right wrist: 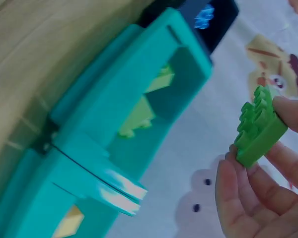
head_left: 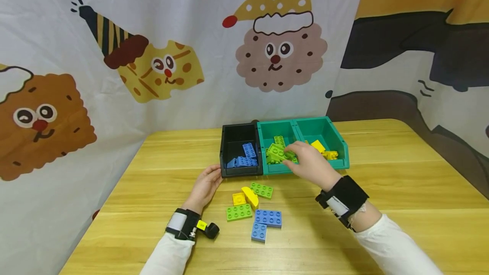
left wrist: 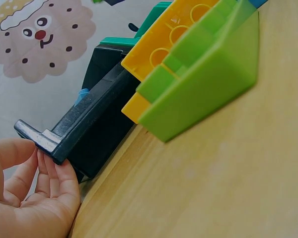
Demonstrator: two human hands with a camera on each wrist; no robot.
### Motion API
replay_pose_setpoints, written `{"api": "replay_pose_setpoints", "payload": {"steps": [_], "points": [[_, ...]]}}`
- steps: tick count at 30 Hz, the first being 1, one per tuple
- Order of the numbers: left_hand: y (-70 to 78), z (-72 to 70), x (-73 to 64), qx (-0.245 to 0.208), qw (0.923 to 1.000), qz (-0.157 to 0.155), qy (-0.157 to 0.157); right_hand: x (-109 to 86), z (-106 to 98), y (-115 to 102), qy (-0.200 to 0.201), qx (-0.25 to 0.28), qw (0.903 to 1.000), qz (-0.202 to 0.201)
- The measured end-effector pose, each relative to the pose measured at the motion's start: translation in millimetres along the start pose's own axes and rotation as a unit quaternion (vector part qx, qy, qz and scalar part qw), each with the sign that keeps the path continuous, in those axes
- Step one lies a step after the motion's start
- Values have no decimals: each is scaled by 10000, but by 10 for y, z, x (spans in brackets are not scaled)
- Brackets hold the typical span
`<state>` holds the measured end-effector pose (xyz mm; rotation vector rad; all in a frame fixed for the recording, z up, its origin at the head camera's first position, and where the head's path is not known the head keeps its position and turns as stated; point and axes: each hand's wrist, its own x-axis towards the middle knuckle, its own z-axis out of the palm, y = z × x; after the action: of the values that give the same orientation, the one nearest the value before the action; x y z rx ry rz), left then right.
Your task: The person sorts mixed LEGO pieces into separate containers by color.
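My left hand (head_left: 204, 186) holds the front left corner of a black bin (left wrist: 102, 134), thumb above the edge and fingers beneath it. Several blue toy bricks (head_left: 246, 161) lie inside that bin. Over the middle, teal bin (head_left: 280, 169), my right hand (head_left: 311, 164) pinches a light green brick (right wrist: 260, 126) between thumb and fingers, its studs showing in the right wrist view. More green bricks (head_left: 279, 140) lie in the bin below. Yellow bricks (head_left: 318, 146) sit in the right-hand teal bin (head_left: 341, 156).
In front of the bins on the wooden table (head_left: 183, 152) lie two green bricks (head_left: 239, 212), a curved yellow brick (head_left: 250, 197), a square yellow brick (head_left: 239, 199) and two blue bricks (head_left: 268, 218). A cartoon-printed cloth (head_left: 214, 109) hangs behind the table.
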<state>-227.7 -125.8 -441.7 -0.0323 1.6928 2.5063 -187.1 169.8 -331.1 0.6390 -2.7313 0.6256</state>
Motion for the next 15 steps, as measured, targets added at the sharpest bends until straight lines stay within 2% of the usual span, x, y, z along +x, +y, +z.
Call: {"api": "replay_pose_setpoints", "payload": {"steps": [8, 15], "points": [[3, 0, 7, 88, 9999, -13, -63, 180, 219, 188, 23, -40, 9991, 412], [0, -3, 3, 14, 10000, 16, -29, 327, 367, 230, -159, -101, 9972, 724]]}}
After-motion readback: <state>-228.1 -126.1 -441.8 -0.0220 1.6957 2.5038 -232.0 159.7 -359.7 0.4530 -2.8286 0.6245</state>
